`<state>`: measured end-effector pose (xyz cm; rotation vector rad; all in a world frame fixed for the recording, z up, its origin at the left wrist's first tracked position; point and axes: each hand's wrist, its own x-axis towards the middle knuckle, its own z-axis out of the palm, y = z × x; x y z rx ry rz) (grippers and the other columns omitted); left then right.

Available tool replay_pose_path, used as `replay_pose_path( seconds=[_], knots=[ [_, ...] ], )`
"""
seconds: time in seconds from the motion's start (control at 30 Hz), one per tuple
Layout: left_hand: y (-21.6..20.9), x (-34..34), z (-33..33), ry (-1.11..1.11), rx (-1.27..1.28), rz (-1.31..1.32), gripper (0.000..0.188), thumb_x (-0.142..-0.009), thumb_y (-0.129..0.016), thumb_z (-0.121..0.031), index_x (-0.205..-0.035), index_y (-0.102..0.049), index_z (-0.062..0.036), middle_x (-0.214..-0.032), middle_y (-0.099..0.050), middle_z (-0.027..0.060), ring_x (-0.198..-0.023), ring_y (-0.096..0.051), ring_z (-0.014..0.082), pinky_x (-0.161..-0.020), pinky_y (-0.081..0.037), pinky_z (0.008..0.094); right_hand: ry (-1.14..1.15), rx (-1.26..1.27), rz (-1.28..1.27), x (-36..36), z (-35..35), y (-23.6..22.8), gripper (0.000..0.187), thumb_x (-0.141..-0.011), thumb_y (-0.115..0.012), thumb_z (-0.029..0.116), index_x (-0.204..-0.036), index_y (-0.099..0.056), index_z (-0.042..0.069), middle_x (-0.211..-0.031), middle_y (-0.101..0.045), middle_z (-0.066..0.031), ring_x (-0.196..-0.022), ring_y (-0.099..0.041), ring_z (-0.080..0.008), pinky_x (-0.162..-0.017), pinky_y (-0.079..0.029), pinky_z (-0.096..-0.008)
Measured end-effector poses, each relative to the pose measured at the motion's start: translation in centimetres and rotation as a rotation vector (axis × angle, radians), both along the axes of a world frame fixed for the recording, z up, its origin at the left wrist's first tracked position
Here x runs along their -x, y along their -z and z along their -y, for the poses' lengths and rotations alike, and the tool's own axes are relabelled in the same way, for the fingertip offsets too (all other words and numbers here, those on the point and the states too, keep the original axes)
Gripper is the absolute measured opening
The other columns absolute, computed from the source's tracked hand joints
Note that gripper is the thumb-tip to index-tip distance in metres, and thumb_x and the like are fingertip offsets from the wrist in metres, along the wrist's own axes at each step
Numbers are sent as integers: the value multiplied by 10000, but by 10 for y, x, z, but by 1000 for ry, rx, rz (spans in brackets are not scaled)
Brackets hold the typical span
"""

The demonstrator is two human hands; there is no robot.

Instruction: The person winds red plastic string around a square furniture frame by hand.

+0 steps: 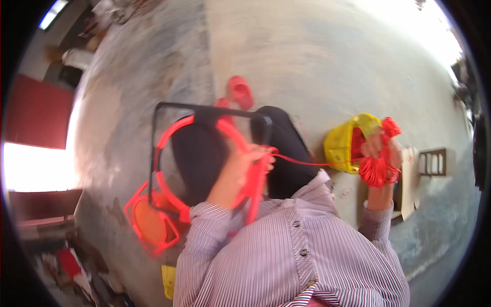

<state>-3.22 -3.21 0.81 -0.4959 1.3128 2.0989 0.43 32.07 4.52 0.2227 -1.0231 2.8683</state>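
Observation:
A black metal frame [154, 128] with a ring [169, 134] partly covered in red lies across my lap. My left hand [248, 159] is closed at the right side of the ring, fingers pinched on red cord [302, 163]; the hand is somewhat blurred. From there the cord runs taut to the right, toward my right hand [381, 146]. That hand is closed round a looped bundle of red cord [376, 171], held up in front of a yellow bag [338, 148]. More red shows inside the bag's mouth.
Red slippers [240, 92] are on the concrete floor [286, 61] beyond my knees. At left stands a red-framed piece with an orange round middle [151, 220]. A cardboard box [408, 189] and a small wooden stool [433, 162] stand at right.

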Motion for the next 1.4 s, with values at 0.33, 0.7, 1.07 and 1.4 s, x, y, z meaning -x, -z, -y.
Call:
replay_pose_path(
  seconds=[0.33,0.7,1.07,1.4],
  knots=[
    [10,0,-18,32,-167,-62,162,-893,-664,-161,-922,-621,-7,-789,-691,164,-614,-675,235,-557,-551,334,-405,-713,150,10,130,38,304,-888,-639,117,-1132,-477,38,-975,-579,-40,-797,-565,-84,-690,-479,-242],
    [18,7,-15,40,-206,-102,215,-844,-676,-159,-939,-658,33,-794,-682,164,-612,-669,237,-593,-570,332,-305,-509,217,-30,134,-14,210,-775,-618,101,-956,-567,7,-709,-531,12,-552,-474,-54,-497,-357,-205],
    [-10,-2,14,-205,-263,-88,219,-935,-633,-218,-955,-640,0,-802,-691,136,-654,-678,244,-599,-576,353,-570,-901,71,-78,139,-37,188,-911,-671,145,-996,-579,5,-754,-629,-22,-701,-577,-82,-657,-482,-257],
    [-37,-3,-32,-85,385,-502,204,-950,-652,-234,-954,-575,-45,-702,-553,-4,-580,-524,81,-556,-484,242,-332,-566,130,-82,98,-40,160,-903,-663,101,-965,-542,18,-756,-594,-24,-658,-567,-89,-612,-473,-258]
  ],
)
